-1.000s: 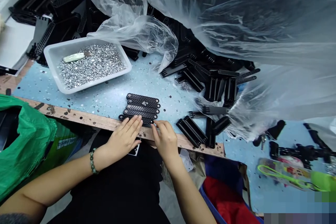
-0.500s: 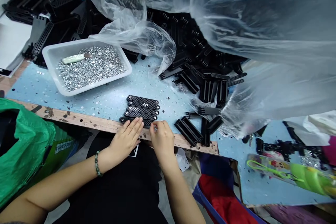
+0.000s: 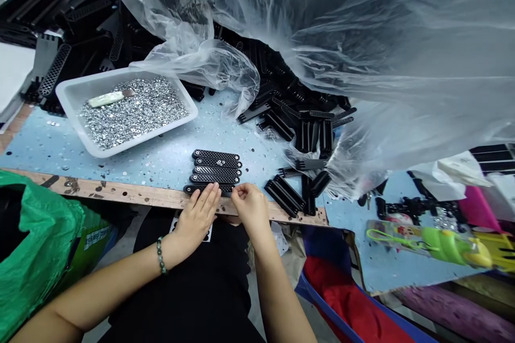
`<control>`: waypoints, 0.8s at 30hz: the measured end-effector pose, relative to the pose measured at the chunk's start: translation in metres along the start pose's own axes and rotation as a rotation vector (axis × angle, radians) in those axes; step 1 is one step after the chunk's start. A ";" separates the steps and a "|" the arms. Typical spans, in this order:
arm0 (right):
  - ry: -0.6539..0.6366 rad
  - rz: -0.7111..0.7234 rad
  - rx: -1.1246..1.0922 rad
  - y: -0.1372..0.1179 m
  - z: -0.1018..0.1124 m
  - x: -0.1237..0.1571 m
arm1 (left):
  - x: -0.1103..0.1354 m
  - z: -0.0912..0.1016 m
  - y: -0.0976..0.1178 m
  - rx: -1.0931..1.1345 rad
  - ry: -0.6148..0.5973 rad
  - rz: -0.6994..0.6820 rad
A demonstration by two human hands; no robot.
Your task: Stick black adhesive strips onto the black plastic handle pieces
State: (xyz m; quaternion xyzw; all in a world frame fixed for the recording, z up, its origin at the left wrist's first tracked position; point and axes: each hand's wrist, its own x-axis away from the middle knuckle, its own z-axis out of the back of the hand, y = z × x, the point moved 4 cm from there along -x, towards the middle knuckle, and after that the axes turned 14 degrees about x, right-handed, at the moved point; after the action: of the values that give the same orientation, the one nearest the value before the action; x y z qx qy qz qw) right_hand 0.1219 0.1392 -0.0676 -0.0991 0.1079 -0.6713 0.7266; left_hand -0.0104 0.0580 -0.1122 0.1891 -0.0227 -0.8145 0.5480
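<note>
Head view, blue speckled worktop, plastic sheeting, left hand flat on bar, right hand pinched together

Left hand flat over the nearest of five black textured bars, right hand at that bar's right end, thumb and forefinger close, small metal rings atop another bar, white tray of metal pieces beyond, black parts partly under clear plastic

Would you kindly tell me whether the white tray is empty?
Not empty: the tray holds many small metal pieces, spread across most of its floor.
</note>
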 end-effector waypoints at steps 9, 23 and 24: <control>0.137 0.687 0.304 0.006 0.023 0.007 | -0.002 0.009 -0.012 0.142 0.048 -0.071; -0.002 1.479 0.563 -0.016 0.032 -0.014 | -0.005 0.020 -0.026 0.214 0.001 -0.140; -0.015 1.506 0.567 -0.018 0.033 -0.015 | -0.005 0.020 -0.026 0.202 -0.004 -0.141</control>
State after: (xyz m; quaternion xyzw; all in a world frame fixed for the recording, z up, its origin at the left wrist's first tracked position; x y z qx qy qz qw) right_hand 0.1129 0.1530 -0.0306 0.1838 -0.0336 -0.0022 0.9824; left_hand -0.0381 0.0695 -0.0981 0.2431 -0.0924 -0.8450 0.4673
